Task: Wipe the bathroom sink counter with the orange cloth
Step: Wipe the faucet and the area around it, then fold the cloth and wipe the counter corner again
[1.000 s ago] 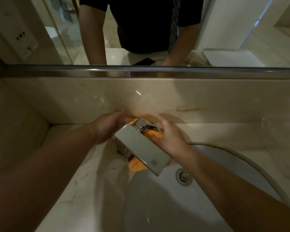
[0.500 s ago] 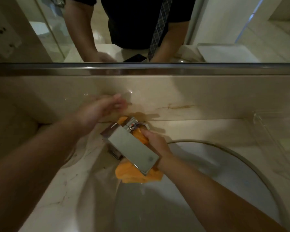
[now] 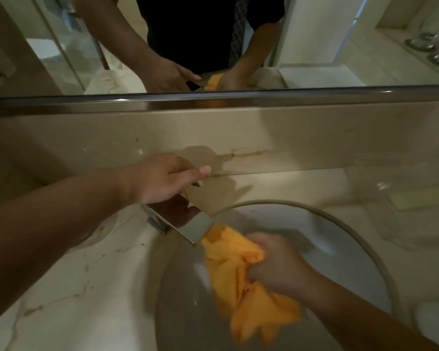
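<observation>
Counter (image 3: 69, 287): pale veined marble along the left, bare, running back to a beige wall strip under the mirror.
Left hand (image 3: 162, 177): over the back of the tap, fingers curled down around its rear end, thumb pointing right; looks closed on something there, though whatever sits under the palm is hidden, so cannot tell what it grips.
Tap (image 3: 185, 222): flat, squared chrome spout, angled from the counter's back edge out over the basin, tip down and to the right.
Cloth (image 3: 238, 277): orange, bunched and blurred, hanging inside the basin just below and right of the spout tip, top edge touching or nearly touching that tip.
Right hand (image 3: 279, 264): fist clamped tight on the cloth's right side, about midway down; one lobe of cloth sticking up above the fingers toward the tap, a longer ragged tail dropping below the wrist.
Basin (image 3: 340, 231): round, grey-white, rim curving behind the right hand; cloth over its left half, off the counter.
Tray (image 3: 403, 206): clear, far right on the counter, a pale yellowish bar inside, well apart from both hands.
Mirror (image 3: 314, 46): up top, both forearms and a scrap of orange reflected.
</observation>
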Tool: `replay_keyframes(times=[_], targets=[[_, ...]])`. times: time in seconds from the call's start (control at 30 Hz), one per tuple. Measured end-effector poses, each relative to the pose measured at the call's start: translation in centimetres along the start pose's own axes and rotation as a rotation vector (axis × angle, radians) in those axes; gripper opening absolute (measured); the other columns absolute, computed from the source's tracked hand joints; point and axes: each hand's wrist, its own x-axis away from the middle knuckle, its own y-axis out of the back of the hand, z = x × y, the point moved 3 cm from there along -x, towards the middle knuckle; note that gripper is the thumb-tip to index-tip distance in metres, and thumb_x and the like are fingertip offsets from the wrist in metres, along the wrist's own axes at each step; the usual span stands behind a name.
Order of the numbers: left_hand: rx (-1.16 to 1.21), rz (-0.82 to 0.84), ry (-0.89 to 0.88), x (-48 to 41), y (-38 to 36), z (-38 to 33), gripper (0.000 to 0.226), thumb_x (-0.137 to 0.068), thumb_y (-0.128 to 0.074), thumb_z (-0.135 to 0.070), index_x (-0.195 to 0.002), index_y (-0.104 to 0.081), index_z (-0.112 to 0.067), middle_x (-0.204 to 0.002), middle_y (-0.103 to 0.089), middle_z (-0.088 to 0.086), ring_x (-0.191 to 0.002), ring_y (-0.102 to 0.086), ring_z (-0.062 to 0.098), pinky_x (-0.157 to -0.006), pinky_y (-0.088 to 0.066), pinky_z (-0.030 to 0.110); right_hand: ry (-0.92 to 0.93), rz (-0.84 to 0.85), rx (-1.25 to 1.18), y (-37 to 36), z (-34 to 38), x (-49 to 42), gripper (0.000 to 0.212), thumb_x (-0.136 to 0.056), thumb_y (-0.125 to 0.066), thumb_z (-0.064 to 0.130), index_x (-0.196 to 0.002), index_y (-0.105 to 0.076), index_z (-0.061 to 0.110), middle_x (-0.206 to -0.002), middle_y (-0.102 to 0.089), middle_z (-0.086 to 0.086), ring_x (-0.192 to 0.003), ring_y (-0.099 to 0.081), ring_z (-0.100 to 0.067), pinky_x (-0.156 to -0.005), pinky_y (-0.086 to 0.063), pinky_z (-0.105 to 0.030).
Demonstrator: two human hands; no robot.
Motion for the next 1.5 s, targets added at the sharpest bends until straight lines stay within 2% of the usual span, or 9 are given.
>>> replay_keyframes(times=[0.13, 0.27, 0.33, 0.43, 0.6, 0.73, 1.13, 1.4, 1.5], targets=[[0.247, -0.141, 0.009, 1.7, 0.0, 0.1, 0.059, -0.08, -0.029, -0.067, -0.112, -0.063, -0.033, -0.119, -0.058, -0.014, -0.104, -0.053, 0.001, -0.09, -0.034, 0.018, -0.004, -0.212, -0.024, 6.4, -0.3, 1.6, 0.058, -0.057, -0.076, 0.01, -0.107, -0.063, 0.037, -0.096, -0.065, 0.013, -0.09, -0.061, -0.012, -0.073, -0.046, -0.024], [0.435, -0.433, -0.056, 2.6, 0.1, -1.3, 0.028, -0.092, -0.042, -0.042, -0.111, -0.062, -0.033, -0.109, -0.063, -0.015, -0.103, -0.057, -0.006, -0.085, -0.038, 0.004, 0.325, -0.504, 0.499, 8.2, 3.0, -1.3, 0.07, -0.069, -0.071, 0.017, -0.133, -0.048, 0.034, -0.127, -0.054, -0.003, -0.11, -0.052, -0.027, -0.084, -0.039, -0.033], [0.388, -0.51, -0.013, 2.1, -0.4, -1.9, 0.031, -0.091, -0.05, -0.036, -0.119, -0.06, -0.026, -0.117, -0.063, 0.0, -0.103, -0.059, 0.011, -0.089, -0.042, 0.02, 0.45, -0.364, 0.817, 5.5, 3.3, -5.0, 0.074, -0.07, -0.073, 0.027, -0.136, -0.041, 0.036, -0.141, -0.044, -0.011, -0.125, -0.043, -0.035, -0.099, -0.035, -0.046], [0.187, -0.538, 0.013, 2.3, -1.9, -3.3, 0.035, -0.086, -0.055, -0.034, -0.119, -0.06, -0.022, -0.124, -0.061, 0.003, -0.101, -0.06, 0.018, -0.088, -0.045, 0.026, 0.254, -0.076, 0.832, 1.1, 2.6, -9.6, 0.081, -0.08, -0.058, 0.052, -0.145, -0.011, 0.038, -0.153, -0.019, -0.011, -0.139, -0.018, -0.037, -0.11, -0.014, -0.058], [0.05, -0.715, -0.313, 6.3, -6.8, -9.5, 0.037, -0.077, -0.048, -0.039, -0.103, -0.068, -0.022, -0.114, -0.066, -0.001, -0.108, -0.057, 0.014, -0.095, -0.044, 0.03, 0.15, -0.18, 0.648, -0.3, 2.1, -11.4, 0.048, -0.094, -0.035, 0.044, -0.139, -0.034, 0.028, -0.143, -0.034, -0.01, -0.129, -0.036, -0.039, -0.101, -0.031, -0.054], [0.062, -0.549, -0.221, 3.5, -12.2, -12.8, 0.05, -0.078, -0.045, -0.039, -0.123, -0.056, -0.021, -0.133, -0.054, 0.001, -0.125, -0.041, 0.014, -0.1, -0.028, 0.017, 0.119, -0.092, 0.603, 2.1, -0.2, -9.9, 0.051, -0.094, -0.032, 0.048, -0.143, -0.023, 0.035, -0.152, -0.018, -0.005, -0.14, -0.017, -0.034, -0.114, -0.013, -0.046], [-0.02, -0.279, 0.126, -2.2, -19.2, -10.3, 0.052, -0.087, -0.053, -0.035, -0.135, -0.042, -0.019, -0.153, -0.026, 0.006, -0.139, -0.025, 0.024, -0.11, -0.027, 0.037, -0.341, -0.392, 0.391, 13.2, -10.1, -7.1, 0.058, -0.083, -0.051, 0.034, -0.139, -0.036, 0.037, -0.138, -0.049, -0.006, -0.125, -0.047, -0.03, -0.098, -0.041, -0.036], [0.073, -0.323, 0.118, 2.5, -19.1, -8.2, 0.037, -0.087, -0.056, -0.031, -0.12, -0.057, -0.015, -0.13, -0.052, 0.002, -0.116, -0.049, 0.018, -0.092, -0.038, 0.028, -0.446, -0.486, 0.287, 14.0, -11.5, -1.6, 0.039, -0.087, -0.05, 0.022, -0.125, -0.054, 0.018, -0.126, -0.06, -0.008, -0.111, -0.058, -0.028, -0.058, -0.041, -0.02], [0.064, -0.328, 0.163, 5.3, -18.2, -6.1, 0.037, -0.086, -0.058, -0.031, -0.12, -0.057, -0.015, -0.13, -0.054, 0.003, -0.118, -0.05, 0.021, -0.1, -0.037, 0.031, -0.417, -0.512, 0.276, 13.1, -11.8, 1.4, 0.036, -0.08, -0.055, 0.023, -0.114, -0.062, 0.015, -0.12, -0.064, -0.014, -0.109, -0.06, -0.032, -0.075, -0.049, -0.027]])
